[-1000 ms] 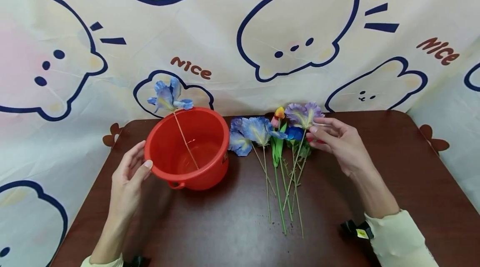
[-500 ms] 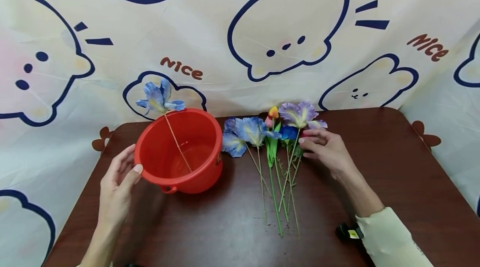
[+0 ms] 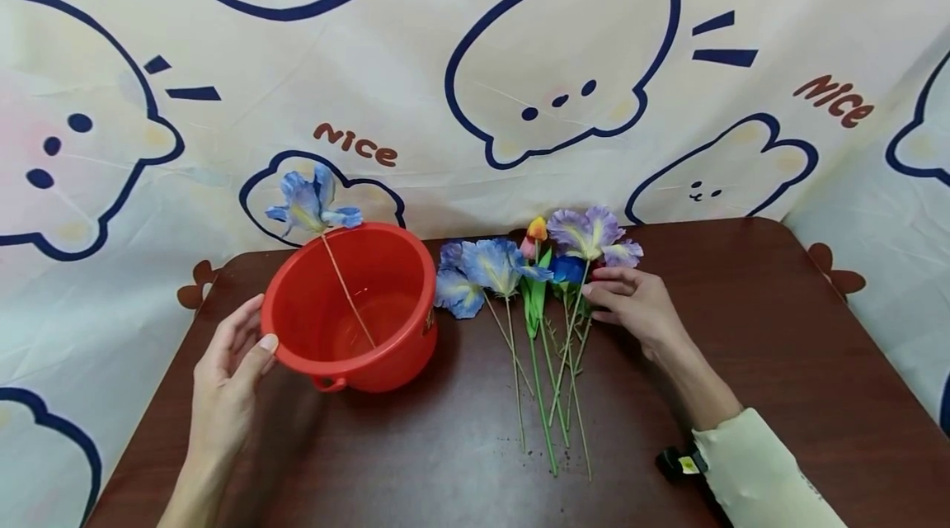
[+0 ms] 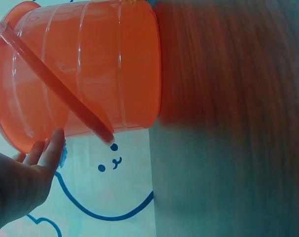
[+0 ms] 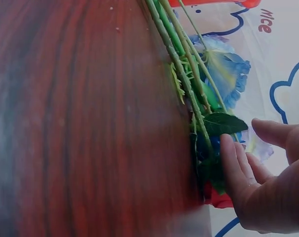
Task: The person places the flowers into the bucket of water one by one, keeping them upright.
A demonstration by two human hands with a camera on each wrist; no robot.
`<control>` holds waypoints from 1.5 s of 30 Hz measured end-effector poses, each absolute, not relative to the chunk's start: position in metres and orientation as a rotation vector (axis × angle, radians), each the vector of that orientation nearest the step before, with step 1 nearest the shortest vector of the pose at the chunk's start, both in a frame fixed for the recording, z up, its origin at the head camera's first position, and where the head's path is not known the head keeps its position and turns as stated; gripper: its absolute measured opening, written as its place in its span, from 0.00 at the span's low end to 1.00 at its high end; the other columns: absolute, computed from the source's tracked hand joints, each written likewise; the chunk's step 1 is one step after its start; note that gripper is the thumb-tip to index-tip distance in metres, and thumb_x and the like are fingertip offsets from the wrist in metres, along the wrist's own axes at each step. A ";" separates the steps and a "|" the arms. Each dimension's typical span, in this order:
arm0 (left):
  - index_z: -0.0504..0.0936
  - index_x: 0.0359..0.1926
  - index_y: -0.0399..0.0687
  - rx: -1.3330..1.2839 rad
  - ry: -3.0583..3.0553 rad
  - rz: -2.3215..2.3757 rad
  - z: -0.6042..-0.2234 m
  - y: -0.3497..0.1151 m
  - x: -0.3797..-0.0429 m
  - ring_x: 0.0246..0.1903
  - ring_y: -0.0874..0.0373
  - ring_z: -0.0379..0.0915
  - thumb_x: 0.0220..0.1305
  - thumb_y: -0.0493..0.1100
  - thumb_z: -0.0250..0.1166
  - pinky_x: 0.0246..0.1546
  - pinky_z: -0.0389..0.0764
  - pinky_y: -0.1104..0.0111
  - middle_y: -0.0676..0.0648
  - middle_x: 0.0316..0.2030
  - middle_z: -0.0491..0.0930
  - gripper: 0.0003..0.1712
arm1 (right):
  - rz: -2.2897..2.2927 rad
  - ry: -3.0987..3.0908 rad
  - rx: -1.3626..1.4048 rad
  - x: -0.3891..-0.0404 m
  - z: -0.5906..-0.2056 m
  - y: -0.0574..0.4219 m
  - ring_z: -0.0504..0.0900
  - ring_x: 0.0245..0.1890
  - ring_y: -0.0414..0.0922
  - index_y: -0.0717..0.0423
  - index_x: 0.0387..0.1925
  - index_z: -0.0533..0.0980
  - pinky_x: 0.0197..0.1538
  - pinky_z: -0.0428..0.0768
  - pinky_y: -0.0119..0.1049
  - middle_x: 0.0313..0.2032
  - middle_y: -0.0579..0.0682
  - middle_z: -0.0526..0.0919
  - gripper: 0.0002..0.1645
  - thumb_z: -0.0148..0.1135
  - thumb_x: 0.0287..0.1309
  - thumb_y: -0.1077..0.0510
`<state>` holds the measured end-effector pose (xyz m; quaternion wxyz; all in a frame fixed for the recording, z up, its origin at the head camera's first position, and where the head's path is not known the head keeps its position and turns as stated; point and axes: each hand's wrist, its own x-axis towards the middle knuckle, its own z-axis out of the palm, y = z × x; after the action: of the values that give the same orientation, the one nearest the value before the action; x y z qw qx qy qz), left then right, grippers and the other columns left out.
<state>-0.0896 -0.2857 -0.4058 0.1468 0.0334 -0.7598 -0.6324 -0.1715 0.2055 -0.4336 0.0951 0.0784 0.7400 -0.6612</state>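
Left of the red bucket (image 3: 397, 365), the left hand (image 3: 226, 384) angles upward, thumb and straight fingers touching its rim. Right of it, the right hand (image 3: 640, 309) slants inward, thumb parted from fingers, half-hiding a red flower (image 5: 218, 199) amid other flowers (image 3: 492, 266); contact is unclear. A blue flower (image 3: 304, 205) leans inside the bucket.

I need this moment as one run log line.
left hand: touches red bucket; right hand: at loose flowers, thumb apart; blue flower: stem in red bucket
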 end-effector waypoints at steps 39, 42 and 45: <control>0.67 0.79 0.43 0.070 -2.160 -1.865 -0.404 -0.284 -0.086 0.57 0.69 0.82 0.80 0.35 0.59 0.48 0.86 0.81 0.55 0.64 0.79 0.31 | -2.333 2.019 0.104 -0.160 -0.396 0.188 0.93 0.41 0.38 0.54 0.55 0.81 0.46 0.92 0.37 0.40 0.43 0.90 0.14 0.70 0.71 0.63; 0.67 0.79 0.43 0.068 -2.161 -1.859 -0.405 -0.284 -0.086 0.57 0.69 0.82 0.80 0.35 0.60 0.48 0.86 0.81 0.55 0.63 0.79 0.31 | -2.343 2.014 0.075 -0.156 -0.390 0.183 0.93 0.42 0.39 0.55 0.55 0.82 0.47 0.92 0.37 0.40 0.43 0.90 0.14 0.70 0.71 0.62; 0.67 0.79 0.43 0.077 -2.168 -1.855 -0.405 -0.284 -0.087 0.56 0.70 0.82 0.80 0.35 0.60 0.48 0.86 0.81 0.56 0.63 0.79 0.31 | -2.352 1.996 0.053 -0.151 -0.386 0.179 0.93 0.42 0.39 0.53 0.55 0.83 0.47 0.92 0.38 0.40 0.44 0.90 0.13 0.70 0.71 0.63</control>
<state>-0.0866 -0.2841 -0.4046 0.1431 0.0267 -0.7516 -0.6433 -0.1513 0.1790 -0.3856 0.0281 0.0171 0.6468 -0.7619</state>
